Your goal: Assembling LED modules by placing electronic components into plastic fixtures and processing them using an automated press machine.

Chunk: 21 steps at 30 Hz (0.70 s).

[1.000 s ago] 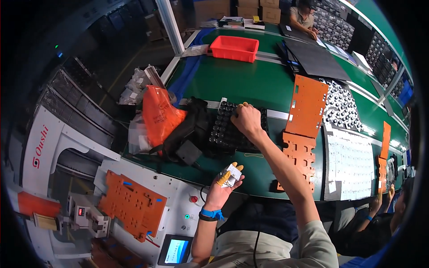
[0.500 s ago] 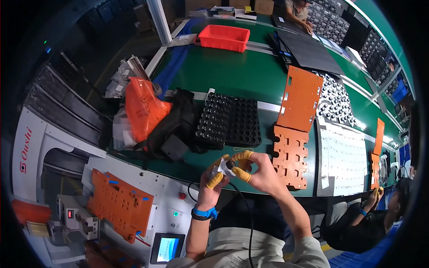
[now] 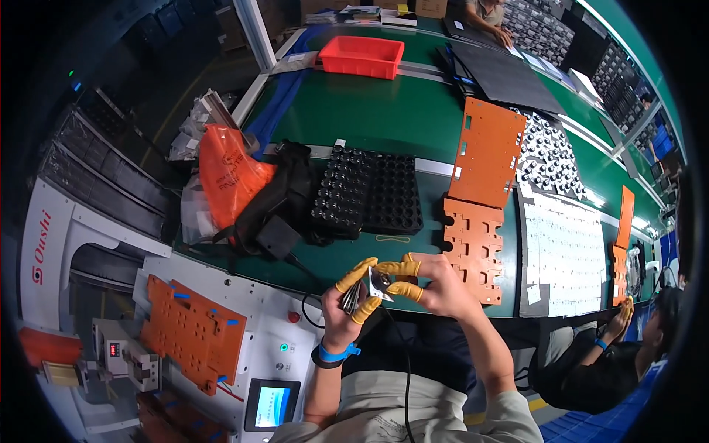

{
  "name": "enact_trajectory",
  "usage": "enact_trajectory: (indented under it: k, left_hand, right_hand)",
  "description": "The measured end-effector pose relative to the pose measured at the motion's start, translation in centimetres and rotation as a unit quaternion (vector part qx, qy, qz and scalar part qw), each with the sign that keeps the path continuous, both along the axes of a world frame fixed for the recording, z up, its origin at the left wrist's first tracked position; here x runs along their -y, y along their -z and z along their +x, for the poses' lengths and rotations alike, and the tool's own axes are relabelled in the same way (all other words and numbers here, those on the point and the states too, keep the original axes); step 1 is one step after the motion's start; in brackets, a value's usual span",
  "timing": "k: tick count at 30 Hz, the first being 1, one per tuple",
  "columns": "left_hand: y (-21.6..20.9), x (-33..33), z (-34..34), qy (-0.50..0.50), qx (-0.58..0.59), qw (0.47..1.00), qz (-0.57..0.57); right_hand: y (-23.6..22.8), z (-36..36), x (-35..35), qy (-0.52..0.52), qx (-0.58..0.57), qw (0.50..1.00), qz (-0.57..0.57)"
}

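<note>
My left hand (image 3: 341,317), with yellow finger cots, is closed round a bunch of thin silvery pieces (image 3: 351,297). Yellow cots also cover fingers of my right hand (image 3: 443,289), whose thumb and fingers pinch a small white plate (image 3: 377,283) with a dark round part on it. The plate is tilted beside the silvery pieces, and a left fingertip is close to its edge. Beyond my hands lie two black trays with round pockets; the left tray (image 3: 343,188) looks filled with shiny black round parts, while the right tray (image 3: 396,198) shows dark pockets.
Orange fixture plates (image 3: 474,247) stand right of the trays, near a white panel (image 3: 563,255) and white pieces with black round parts (image 3: 550,159). A black bag (image 3: 292,181) and orange plastic bag (image 3: 233,173) lie left. A red bin (image 3: 362,59) is farther back. A co-worker sits at right.
My left fingers have lifted and spread round the silvery pieces, which show more plainly. The white plate in my right fingers has turned, and the whole view has shifted slightly.
</note>
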<state>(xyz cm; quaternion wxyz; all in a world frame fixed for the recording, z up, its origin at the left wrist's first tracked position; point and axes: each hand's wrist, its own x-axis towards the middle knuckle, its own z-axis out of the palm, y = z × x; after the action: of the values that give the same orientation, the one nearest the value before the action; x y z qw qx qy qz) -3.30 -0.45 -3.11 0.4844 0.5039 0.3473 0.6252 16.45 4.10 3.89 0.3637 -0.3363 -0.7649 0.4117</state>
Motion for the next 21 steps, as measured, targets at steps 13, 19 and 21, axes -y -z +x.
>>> enact_trajectory:
  k: [13,19,21]
  left_hand:
    - [-2.2,0.7,1.6,0.006,-0.150,0.988,0.025]
    - [-0.9,0.1,2.9,0.059,-0.109,0.992,-0.030]
    - [-0.6,0.1,3.6,0.087,-0.023,0.990,-0.107]
  right_hand:
    - [1.2,3.1,1.6,0.017,0.016,1.000,0.000]
    - [1.4,4.2,2.1,0.051,0.090,0.994,0.033]
    - [1.4,4.7,2.2,0.058,0.125,0.990,0.037]
